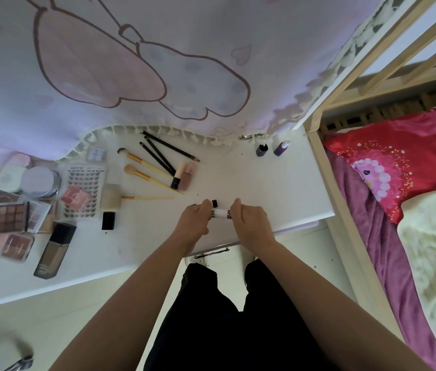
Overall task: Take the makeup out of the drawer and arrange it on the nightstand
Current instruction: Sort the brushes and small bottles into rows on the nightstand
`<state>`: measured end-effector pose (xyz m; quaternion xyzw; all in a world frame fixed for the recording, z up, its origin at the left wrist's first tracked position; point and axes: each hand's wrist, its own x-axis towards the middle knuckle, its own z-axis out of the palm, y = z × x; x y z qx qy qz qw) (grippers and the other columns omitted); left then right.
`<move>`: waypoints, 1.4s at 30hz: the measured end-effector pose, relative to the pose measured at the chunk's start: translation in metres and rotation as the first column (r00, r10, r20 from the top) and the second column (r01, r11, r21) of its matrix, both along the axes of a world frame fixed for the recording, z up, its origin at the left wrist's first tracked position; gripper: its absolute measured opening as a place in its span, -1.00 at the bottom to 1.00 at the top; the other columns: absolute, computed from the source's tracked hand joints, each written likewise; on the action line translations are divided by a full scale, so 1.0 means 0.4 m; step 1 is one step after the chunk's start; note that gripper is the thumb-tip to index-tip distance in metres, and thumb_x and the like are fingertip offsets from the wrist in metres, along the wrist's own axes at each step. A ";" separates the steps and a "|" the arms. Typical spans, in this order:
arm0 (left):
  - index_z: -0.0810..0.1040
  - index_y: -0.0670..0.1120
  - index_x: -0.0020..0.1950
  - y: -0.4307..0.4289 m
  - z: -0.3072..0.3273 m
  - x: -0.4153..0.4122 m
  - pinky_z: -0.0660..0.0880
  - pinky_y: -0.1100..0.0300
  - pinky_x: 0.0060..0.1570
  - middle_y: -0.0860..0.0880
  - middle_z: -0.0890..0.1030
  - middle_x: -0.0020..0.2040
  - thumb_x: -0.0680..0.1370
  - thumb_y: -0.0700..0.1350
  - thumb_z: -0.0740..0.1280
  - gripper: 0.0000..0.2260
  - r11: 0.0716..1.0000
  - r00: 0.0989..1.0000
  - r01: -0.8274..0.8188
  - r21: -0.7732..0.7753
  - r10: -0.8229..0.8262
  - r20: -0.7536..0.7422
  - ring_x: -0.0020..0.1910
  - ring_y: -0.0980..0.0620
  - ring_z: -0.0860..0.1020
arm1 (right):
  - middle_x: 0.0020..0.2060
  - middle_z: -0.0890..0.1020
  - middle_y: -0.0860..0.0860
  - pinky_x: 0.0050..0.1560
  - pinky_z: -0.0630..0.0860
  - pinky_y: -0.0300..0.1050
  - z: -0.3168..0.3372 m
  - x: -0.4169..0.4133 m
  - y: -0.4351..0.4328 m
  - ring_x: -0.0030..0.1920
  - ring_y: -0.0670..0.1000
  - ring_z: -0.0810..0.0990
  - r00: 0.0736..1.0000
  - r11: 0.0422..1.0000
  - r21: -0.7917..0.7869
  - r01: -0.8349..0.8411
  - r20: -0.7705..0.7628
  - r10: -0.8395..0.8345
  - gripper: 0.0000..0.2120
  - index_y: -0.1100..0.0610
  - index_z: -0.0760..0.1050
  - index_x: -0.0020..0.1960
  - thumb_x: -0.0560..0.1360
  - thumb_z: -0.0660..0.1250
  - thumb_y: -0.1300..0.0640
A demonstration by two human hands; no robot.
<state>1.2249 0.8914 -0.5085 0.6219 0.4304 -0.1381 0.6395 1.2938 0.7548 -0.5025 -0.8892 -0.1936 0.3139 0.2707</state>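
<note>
Head view: my left hand [195, 219] and right hand [250, 218] both curled round white tube [220, 212], just over worktop [265, 183] front edge; arranging step, I judge; next: set tube down near brushes [141, 173], on bare spot.

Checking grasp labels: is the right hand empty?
No, the right hand has its fingers curled round one end of a white tube, and the left hand grips the other end above the nightstand.

The letters XOYO stand in grey at the top of a clear plastic tray of false lashes [86, 180]. A small white tube [220, 212] carries a barcode and tiny black print, too small to read.
</note>
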 end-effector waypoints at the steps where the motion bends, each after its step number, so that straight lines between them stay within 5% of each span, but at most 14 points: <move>1: 0.29 -0.08 -0.27 0.001 0.001 0.000 0.23 0.11 -0.31 0.03 0.24 -0.40 0.60 -0.01 0.14 -0.72 1.000 1.000 -0.009 -0.027 0.008 -0.015 -0.37 0.03 0.17 | -0.46 0.37 0.02 -0.21 0.32 -0.06 -0.002 0.003 -0.007 -0.34 0.14 0.40 0.996 0.998 -0.004 -0.064 0.059 0.064 -0.60 0.18 0.36 -0.22 0.70 -0.03 0.06; 4: 0.26 -0.07 -0.29 0.003 -0.011 -0.011 0.23 0.11 -0.30 0.04 0.22 -0.42 0.62 -0.01 0.11 -0.70 1.000 0.999 0.021 -0.023 -0.021 -0.025 -0.37 0.01 0.16 | -0.51 0.32 -0.04 -0.32 0.27 -0.08 -0.020 0.000 -0.013 -0.44 0.06 0.32 0.993 0.992 0.127 0.000 0.117 -0.015 -0.57 0.10 0.26 -0.32 0.70 0.06 -0.02; 10: 0.25 -0.08 -0.38 -0.013 -0.005 -0.018 0.24 0.14 -0.28 0.00 0.32 -0.41 0.69 0.07 0.05 -0.54 0.960 0.980 0.188 0.206 -0.197 0.024 -0.37 0.00 0.29 | -0.55 0.48 -0.03 -0.42 0.35 -0.22 0.007 0.002 0.014 -0.55 -0.03 0.41 0.827 0.965 -0.070 0.251 -0.503 -0.252 -0.32 0.11 0.39 -0.38 0.61 -0.11 -0.34; 16: 0.34 -0.07 -0.38 -0.035 0.015 -0.015 0.32 0.07 -0.23 -0.03 0.45 -0.36 0.68 0.16 0.04 -0.50 0.926 0.979 0.195 0.324 -0.204 -0.007 -0.33 0.00 0.39 | -0.59 0.31 -0.12 -0.53 0.15 -0.25 0.012 -0.004 0.030 -0.58 -0.07 0.20 0.626 0.859 -0.049 0.509 -0.664 -0.408 -0.67 0.07 0.30 -0.34 0.57 0.11 0.00; 18: 0.30 -0.12 -0.35 -0.031 0.009 -0.005 0.26 0.10 -0.29 -0.03 0.36 -0.39 0.67 0.05 0.10 -0.57 0.976 0.996 0.092 0.198 -0.094 0.000 -0.37 0.00 0.29 | -0.53 0.38 -0.08 -0.46 0.25 -0.21 0.014 -0.003 0.036 -0.48 -0.03 0.32 0.748 0.896 -0.013 0.443 -0.545 -0.378 -0.65 0.07 0.35 -0.36 0.59 0.12 0.02; 20: 0.28 -0.09 -0.33 -0.028 0.008 0.003 0.20 0.16 -0.37 0.01 0.25 -0.45 0.62 -0.05 0.13 -0.68 0.997 0.997 -0.069 -0.027 0.069 -0.022 -0.41 0.02 0.18 | -0.48 0.42 -0.02 -0.39 0.29 -0.19 0.015 -0.005 0.029 -0.41 0.04 0.39 0.984 0.988 0.050 0.146 -0.110 -0.140 -0.62 0.11 0.38 -0.33 0.64 0.08 0.09; 22: 0.30 -0.07 -0.31 -0.030 0.006 0.001 0.17 0.19 -0.43 0.03 0.22 -0.50 0.61 -0.08 0.11 -0.72 0.977 0.990 -0.133 -0.168 0.122 -0.074 -0.46 0.05 0.13 | -0.56 0.36 -0.01 -0.47 0.27 -0.20 0.006 0.003 0.015 -0.54 0.10 0.35 0.930 0.980 0.069 -0.188 0.335 0.154 -0.66 0.12 0.38 -0.32 0.61 0.07 0.21; 23: 0.31 -0.08 -0.29 -0.033 0.004 -0.002 0.17 0.20 -0.44 0.04 0.22 -0.51 0.62 -0.07 0.11 -0.72 0.975 0.990 -0.128 -0.183 0.115 -0.080 -0.47 0.06 0.13 | -0.58 0.30 -0.04 -0.50 0.30 -0.13 0.008 0.009 0.013 -0.57 0.12 0.32 0.912 0.966 0.084 -0.244 0.359 0.199 -0.67 0.11 0.32 -0.33 0.61 0.09 0.21; 27: 0.32 -0.06 -0.31 -0.024 0.002 -0.005 0.21 0.17 -0.40 0.06 0.24 -0.47 0.59 -0.05 0.09 -0.72 0.996 0.996 -0.068 -0.056 0.065 -0.055 -0.45 0.06 0.17 | -0.37 0.43 -0.02 -0.27 0.41 -0.10 0.012 0.021 -0.006 -0.37 0.02 0.44 0.981 0.977 0.212 0.002 -0.189 0.039 -0.75 0.15 0.41 -0.08 0.65 0.22 -0.01; 30: 0.30 -0.06 -0.35 -0.011 -0.003 -0.010 0.23 0.16 -0.38 0.09 0.26 -0.50 0.61 -0.04 0.10 -0.67 0.999 0.999 -0.031 0.026 0.032 -0.044 -0.45 0.05 0.20 | -0.13 0.60 0.05 -0.17 0.47 -0.18 0.033 0.036 -0.012 -0.23 -0.07 0.61 0.781 0.946 0.188 0.263 -0.617 -0.094 -0.74 0.13 0.42 0.14 0.57 0.38 0.01; 34: 0.32 -0.08 -0.32 -0.011 -0.010 -0.016 0.24 0.08 -0.27 0.04 0.29 -0.43 0.61 0.04 0.12 -0.66 0.995 0.999 0.009 0.101 -0.005 -0.047 -0.39 0.02 0.24 | -0.16 0.67 0.11 -0.25 0.46 -0.16 0.045 0.054 -0.005 -0.28 0.02 0.62 0.693 0.966 0.068 0.250 -0.710 -0.129 -0.61 0.12 0.47 0.06 0.58 0.26 -0.23; 37: 0.29 -0.09 -0.30 -0.013 -0.008 -0.019 0.22 0.04 -0.25 -0.03 0.27 -0.37 0.61 0.04 0.12 -0.67 0.990 0.998 0.030 0.137 -0.022 -0.056 -0.34 0.00 0.23 | -0.04 0.64 0.12 -0.18 0.51 -0.16 0.037 0.062 -0.010 -0.20 0.01 0.61 0.715 0.964 0.112 0.242 -0.692 -0.099 -0.78 0.14 0.48 0.10 0.56 0.41 0.06; 39: 0.29 -0.09 -0.29 -0.012 -0.009 -0.020 0.23 0.04 -0.24 -0.02 0.27 -0.37 0.61 0.03 0.12 -0.68 0.990 0.998 0.024 0.142 -0.015 -0.059 -0.34 0.00 0.24 | 0.11 0.57 0.08 -0.08 0.57 -0.17 0.036 0.073 -0.020 -0.09 0.01 0.60 0.700 0.953 0.146 0.265 -0.709 -0.086 -0.59 0.11 0.44 0.23 0.45 0.52 0.17; 42: 0.25 -0.07 -0.34 -0.015 -0.008 -0.019 0.21 0.06 -0.25 0.01 0.26 -0.40 0.62 0.01 0.11 -0.65 0.989 0.998 0.040 0.142 -0.033 -0.051 -0.37 0.01 0.22 | 0.10 0.64 0.08 -0.11 0.57 -0.18 0.051 0.075 -0.019 -0.12 0.00 0.65 0.644 0.969 0.084 0.234 -0.759 -0.090 -0.54 0.09 0.45 0.30 0.51 0.42 -0.12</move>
